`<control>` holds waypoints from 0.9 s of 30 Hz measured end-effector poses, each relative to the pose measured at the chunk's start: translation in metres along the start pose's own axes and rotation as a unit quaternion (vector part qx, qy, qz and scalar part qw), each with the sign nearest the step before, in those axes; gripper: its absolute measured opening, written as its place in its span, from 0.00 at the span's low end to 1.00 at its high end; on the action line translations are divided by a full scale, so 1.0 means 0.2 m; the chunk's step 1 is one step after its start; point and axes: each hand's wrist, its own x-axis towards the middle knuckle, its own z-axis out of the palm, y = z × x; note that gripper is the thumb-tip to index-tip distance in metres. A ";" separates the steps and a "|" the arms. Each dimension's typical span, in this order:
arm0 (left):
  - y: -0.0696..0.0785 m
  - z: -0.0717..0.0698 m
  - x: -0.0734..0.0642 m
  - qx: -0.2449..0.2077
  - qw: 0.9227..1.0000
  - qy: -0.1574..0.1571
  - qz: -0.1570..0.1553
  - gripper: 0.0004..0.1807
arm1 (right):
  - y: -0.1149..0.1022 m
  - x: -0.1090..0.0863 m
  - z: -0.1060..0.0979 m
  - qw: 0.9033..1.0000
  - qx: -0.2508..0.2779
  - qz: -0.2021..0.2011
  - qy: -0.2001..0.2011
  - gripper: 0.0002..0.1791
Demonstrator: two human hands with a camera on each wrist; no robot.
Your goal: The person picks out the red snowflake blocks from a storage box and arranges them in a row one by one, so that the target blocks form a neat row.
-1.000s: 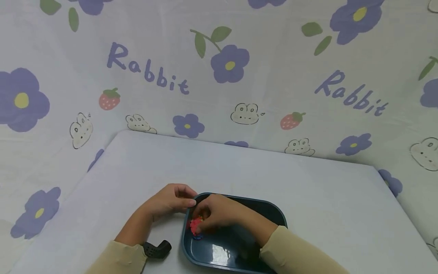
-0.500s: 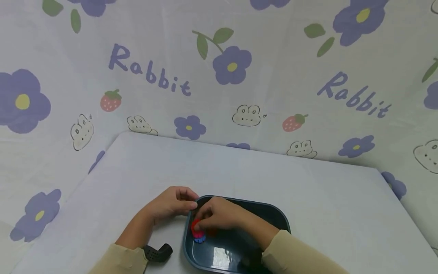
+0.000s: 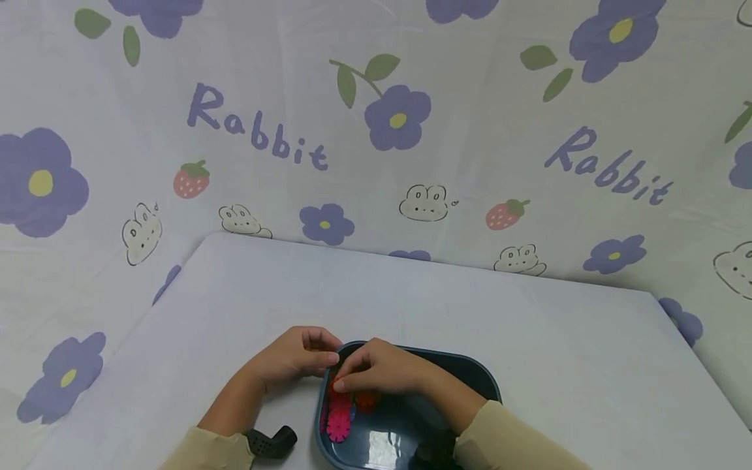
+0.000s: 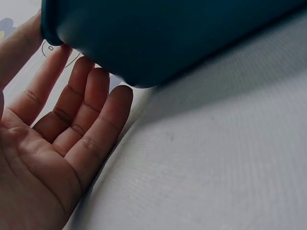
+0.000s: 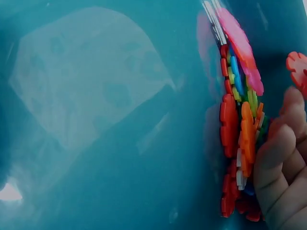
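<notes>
- White cloth-covered rect. table in front of you; white flower-and-rabbit-print fabric backdrop behind it.
- Dark-blue rounded-rect. plastic tray on table, nr. side.
- Your L hand at tray's far L corner, thumb over rim.
- Your R hand over tray's L half, R of other hand.
- Red notched plastic disc at your R fingertips.
- Pink flower-shaped plastic disc in tray by L wall, nearer you than R hand.
- Orange notched plastic disc R of pink one, just below R hand in view.
- Blk angled plastic piece at your L cuff, L of tray.
</notes>
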 end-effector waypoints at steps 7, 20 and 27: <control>0.01 0.01 -0.01 -0.002 1.000 0.004 0.002 0.22 | 0.00 -0.01 0.01 0.995 0.097 0.031 -0.017 0.07; -0.01 0.00 0.01 -0.015 1.000 -0.002 -0.001 0.19 | 0.00 -0.03 -0.04 0.991 0.134 0.008 -0.022 0.15; -0.01 0.00 0.02 -0.003 1.000 0.004 -0.009 0.19 | -0.08 -0.12 -0.13 0.994 0.105 -0.015 0.035 0.18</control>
